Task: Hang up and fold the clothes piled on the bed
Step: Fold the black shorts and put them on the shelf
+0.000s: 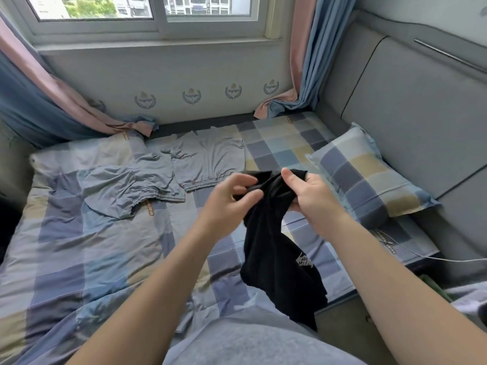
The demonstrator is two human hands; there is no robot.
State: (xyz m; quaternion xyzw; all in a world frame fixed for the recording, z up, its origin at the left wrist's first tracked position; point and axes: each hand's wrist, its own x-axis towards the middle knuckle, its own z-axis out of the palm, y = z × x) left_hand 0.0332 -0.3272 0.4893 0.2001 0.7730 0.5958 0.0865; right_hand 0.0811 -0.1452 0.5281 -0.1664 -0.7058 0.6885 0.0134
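Black, soft knit cloth: you hold the black garment (276, 259) above the bed (92, 259), bunched at its top, its long axis hanging from your fingers down toward your lap, with a pale print near the lower end. Your left hand (229, 204) pinches a fold; your right hand (308, 193) grips the bunched upper edge. Beyond, a smooth grey garment (210, 159) lies flat on the checked cover, elastic waistband toward you, touching a crumpled grey garment (131, 191) at its left. A checked pillow (369, 175) lies at your right.

We are counting one black fabric garment (274, 246), two grey-blue jersey garments (126, 188) (208, 156), one checked rectangular pillow (369, 175), two pink-and-blue curtains (39, 101) (311, 61).
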